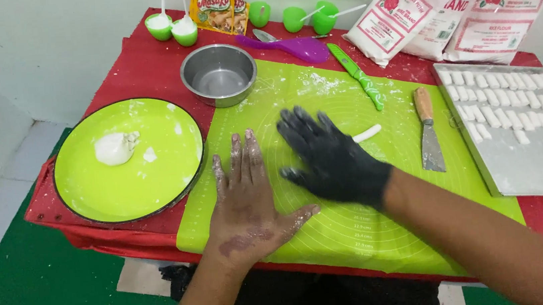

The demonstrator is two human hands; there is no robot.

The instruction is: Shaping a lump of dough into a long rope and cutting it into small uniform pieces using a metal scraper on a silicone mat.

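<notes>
Head view, setting: A red-covered table [141, 65] was seen from above, with a lime-green silicone mat [360, 230] spread across its middle.

Left hand: The bare left hand [246, 195], dusted with flour, was laid flat on the mat, palm down, fingers together and pointing far, thumb spread to the right. Nothing was held in it.

Right hand: The black-gloved right hand [329, 156] was pressed flat on the mat just right of the left hand, fingers splayed and angled far-left, the forearm running off to the near right. Nothing was clamped; whether dough lay beneath the palm could not be told.

Dough roll: A short white dough roll [368, 133] lay on the mat just right of the gloved fingers, near them but apart. Its long axis ran left to right, tilted slightly far at the right end. The right hand was clearly the nearer one.

Left of the mat: A lime-green plate [87, 192] bore a white dough lump [116, 148]; a steel bowl [219, 75] stood beyond it.

Right of the mat: A green knife [357, 76] and a wood-handled scraper [428, 130] lay on the mat, and a metal tray [522, 173] held rows of cut white pieces [501, 98].

Far edge: Flour bags [465, 11], green cups [171, 28] and a purple spoon [290, 46] were ranged along the wall.
</notes>
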